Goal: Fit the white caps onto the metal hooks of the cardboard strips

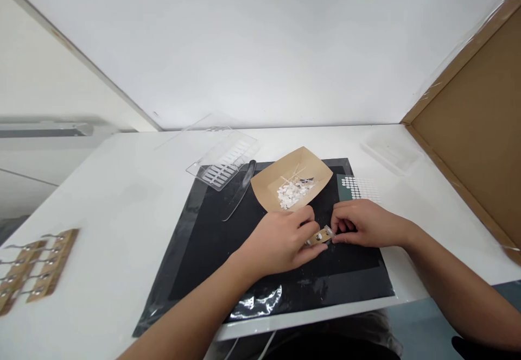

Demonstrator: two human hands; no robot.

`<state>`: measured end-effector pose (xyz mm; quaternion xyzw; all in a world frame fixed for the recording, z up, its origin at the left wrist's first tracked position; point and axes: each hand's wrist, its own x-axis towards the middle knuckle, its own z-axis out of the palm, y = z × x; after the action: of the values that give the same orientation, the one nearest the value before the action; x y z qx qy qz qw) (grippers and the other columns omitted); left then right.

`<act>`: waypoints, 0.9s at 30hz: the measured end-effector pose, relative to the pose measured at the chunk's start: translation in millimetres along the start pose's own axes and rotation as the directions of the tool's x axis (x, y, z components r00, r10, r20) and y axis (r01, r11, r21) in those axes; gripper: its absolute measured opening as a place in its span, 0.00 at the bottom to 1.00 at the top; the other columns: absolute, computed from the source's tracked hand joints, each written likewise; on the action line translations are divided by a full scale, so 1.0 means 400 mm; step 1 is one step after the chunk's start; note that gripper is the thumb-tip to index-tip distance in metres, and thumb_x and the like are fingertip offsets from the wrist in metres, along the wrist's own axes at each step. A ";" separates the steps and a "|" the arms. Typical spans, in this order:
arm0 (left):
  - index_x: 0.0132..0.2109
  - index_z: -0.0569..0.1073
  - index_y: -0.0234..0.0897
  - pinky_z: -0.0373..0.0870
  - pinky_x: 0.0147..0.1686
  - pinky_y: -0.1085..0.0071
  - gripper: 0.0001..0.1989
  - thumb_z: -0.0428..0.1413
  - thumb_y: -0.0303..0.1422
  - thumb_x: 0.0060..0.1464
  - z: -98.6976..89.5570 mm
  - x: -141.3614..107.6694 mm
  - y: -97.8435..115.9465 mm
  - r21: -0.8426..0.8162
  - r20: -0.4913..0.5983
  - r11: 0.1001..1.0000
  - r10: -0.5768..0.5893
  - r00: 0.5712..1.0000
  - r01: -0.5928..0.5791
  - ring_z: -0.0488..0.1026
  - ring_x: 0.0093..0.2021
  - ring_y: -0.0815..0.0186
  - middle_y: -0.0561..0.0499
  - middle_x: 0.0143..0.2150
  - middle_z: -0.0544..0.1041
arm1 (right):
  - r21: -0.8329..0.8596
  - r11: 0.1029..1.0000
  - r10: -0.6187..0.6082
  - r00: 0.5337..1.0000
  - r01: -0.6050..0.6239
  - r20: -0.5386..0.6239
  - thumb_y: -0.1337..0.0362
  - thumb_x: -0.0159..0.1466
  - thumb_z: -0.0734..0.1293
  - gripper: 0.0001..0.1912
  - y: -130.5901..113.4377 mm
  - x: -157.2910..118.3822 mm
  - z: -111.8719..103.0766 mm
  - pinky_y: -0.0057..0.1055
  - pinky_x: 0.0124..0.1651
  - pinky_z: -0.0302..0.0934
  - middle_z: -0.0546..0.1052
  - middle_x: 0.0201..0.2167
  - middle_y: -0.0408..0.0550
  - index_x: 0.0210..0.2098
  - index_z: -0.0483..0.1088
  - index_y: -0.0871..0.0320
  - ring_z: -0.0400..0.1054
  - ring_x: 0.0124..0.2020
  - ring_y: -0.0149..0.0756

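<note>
My left hand point(280, 240) is closed around a small tan strip point(314, 239) with round metal spots on it, low over the black mat point(211, 262). At the strip's right end, my right hand point(364, 222) pinches a small whitish, see-through piece point(329, 232) between thumb and fingers. That piece touches or nearly touches the strip; I cannot tell which. Just behind my hands stands a brown paper tray point(271, 183) holding white scraps point(291, 193) and a few thin sticks. Beside my right hand lies a green sheet point(344, 190) with rows of white dots.
Left of the paper tray lie a pair of tweezers point(240, 193) and a clear plastic box point(222, 167) with white pieces. Wooden strips with metal prongs point(52, 265) sit at the far left. A clear tray point(391, 153) and a cardboard panel point(476, 115) are on the right.
</note>
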<state>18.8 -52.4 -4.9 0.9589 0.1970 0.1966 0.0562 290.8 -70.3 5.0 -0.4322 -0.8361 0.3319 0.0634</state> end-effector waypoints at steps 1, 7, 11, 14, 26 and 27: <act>0.40 0.76 0.36 0.63 0.25 0.71 0.16 0.56 0.44 0.70 0.004 0.001 0.004 -0.003 -0.006 0.999 -0.034 0.999 0.034 0.73 0.30 0.68 0.49 0.40 0.77 | -0.001 1.000 -0.010 1.000 0.010 -0.001 0.62 0.67 0.75 0.04 -0.001 0.000 0.000 0.28 0.34 0.57 0.76 0.34 0.41 0.39 0.77 0.54 0.70 0.33 0.32; 0.39 0.78 0.37 0.62 0.25 0.70 0.14 0.59 0.43 0.68 0.011 0.001 0.020 -0.030 -0.029 0.996 -0.084 0.996 0.083 0.75 0.30 0.67 0.51 0.40 0.79 | -0.017 0.999 -0.029 1.000 0.029 -0.001 0.65 0.66 0.74 0.03 -0.007 0.001 -0.001 0.28 0.34 0.56 0.76 0.33 0.41 0.37 0.76 0.55 0.69 0.32 0.32; 0.37 0.78 0.38 0.58 0.24 0.70 0.12 0.58 0.39 0.69 0.013 0.003 0.031 -0.010 -0.042 0.992 -0.129 0.991 0.129 0.76 0.29 0.67 0.52 0.36 0.79 | -0.031 0.999 -0.039 0.999 0.039 -0.002 0.66 0.66 0.73 0.03 -0.009 -0.001 -0.001 0.28 0.34 0.55 0.76 0.33 0.41 0.37 0.75 0.55 0.69 0.33 0.32; 0.36 0.79 0.38 0.56 0.24 0.70 0.13 0.58 0.39 0.69 0.023 0.002 0.037 -0.007 -0.047 0.989 -0.150 0.988 0.150 0.76 0.29 0.67 0.53 0.33 0.79 | -0.033 0.999 -0.042 0.999 0.042 0.001 0.66 0.66 0.73 0.03 -0.008 -0.002 -0.001 0.28 0.35 0.56 0.76 0.34 0.40 0.38 0.75 0.55 0.69 0.33 0.32; 0.34 0.78 0.37 0.54 0.23 0.69 0.15 0.55 0.35 0.70 0.027 -0.007 0.040 -0.002 -0.072 0.989 -0.148 0.986 0.148 0.75 0.26 0.68 0.53 0.31 0.79 | -0.069 0.997 -0.020 1.000 0.021 0.017 0.57 0.65 0.75 0.11 -0.012 -0.008 0.000 0.30 0.35 0.54 0.74 0.33 0.40 0.41 0.73 0.54 0.67 0.33 0.33; 0.35 0.78 0.37 0.55 0.23 0.69 0.15 0.55 0.35 0.71 0.026 -0.007 0.040 0.003 -0.078 0.990 -0.142 0.987 0.143 0.75 0.26 0.68 0.53 0.31 0.80 | -0.067 0.998 -0.017 1.000 0.019 0.021 0.57 0.65 0.75 0.11 -0.013 -0.009 0.000 0.30 0.35 0.54 0.74 0.33 0.40 0.41 0.73 0.54 0.67 0.33 0.33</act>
<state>26.6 -68.7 -12.5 0.9342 0.2680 0.2282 0.0583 289.5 -74.9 8.8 -0.4231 -0.8511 0.3077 0.0433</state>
